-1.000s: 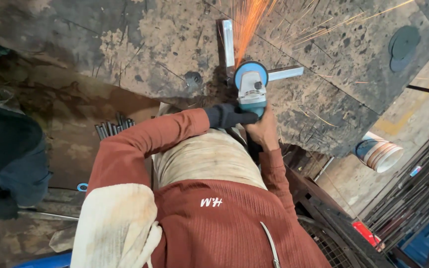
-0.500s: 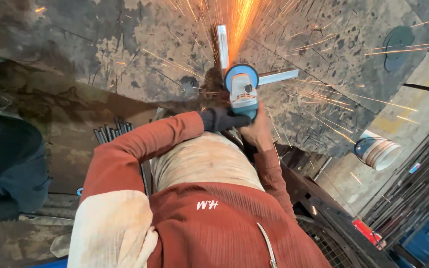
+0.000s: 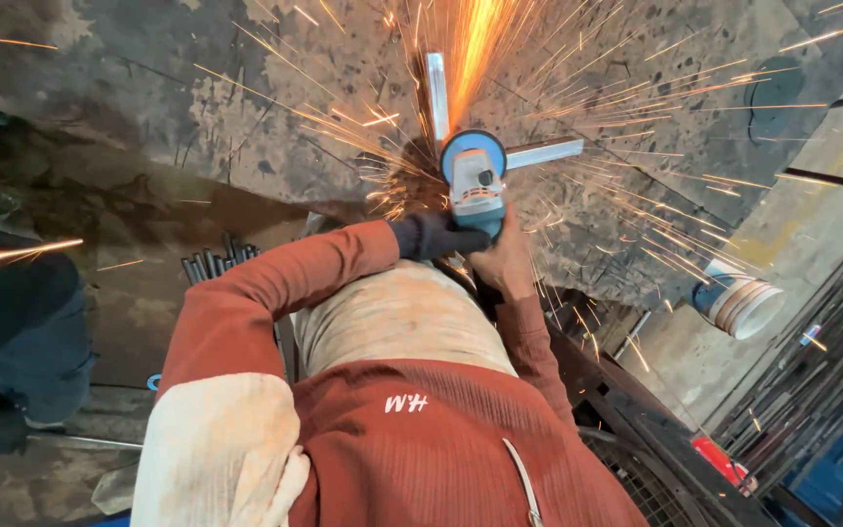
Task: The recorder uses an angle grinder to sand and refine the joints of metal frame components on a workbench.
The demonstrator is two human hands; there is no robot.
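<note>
Both hands grip the blue-and-grey angle grinder (image 3: 475, 185): the dark-gloved left hand (image 3: 436, 237) and the bare right hand (image 3: 504, 262) wrap its body, pressing the disc onto crossed pale steel bars (image 3: 436, 93) on the scarred metal surface (image 3: 197, 107). It looks heavy, rigid and jumpy; the body seems the safest hold.

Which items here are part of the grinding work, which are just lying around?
In use: angle grinder, left hand in a dark glove, bare right hand, metal bars being ground.
Lying about: bundle of rods, blue-and-white bucket, red object by the racks.
</note>
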